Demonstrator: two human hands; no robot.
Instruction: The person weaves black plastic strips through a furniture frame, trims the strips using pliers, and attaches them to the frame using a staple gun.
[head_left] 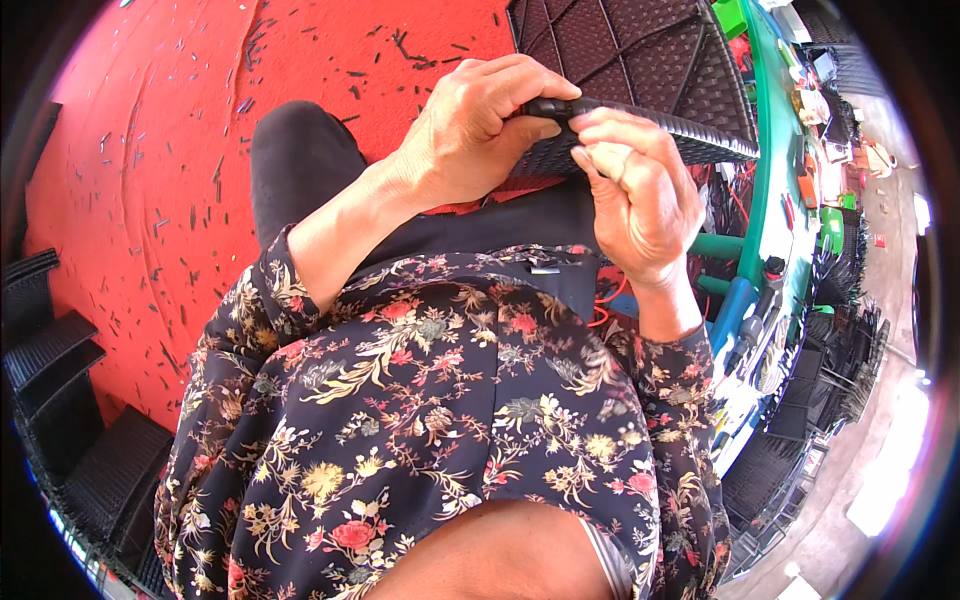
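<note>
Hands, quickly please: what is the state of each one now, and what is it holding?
Left hand: closed, gripping the rim of the black woven panel.
Right hand: closed, fingers pinching the same rim of the panel.

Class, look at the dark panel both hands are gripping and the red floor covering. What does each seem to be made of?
Woven panel: likely synthetic wicker strips over a frame, matte black, basket-weave texture visible. Red floor covering: looks like felt or thin carpet, dull and creased, strewn with dark offcuts.
</note>
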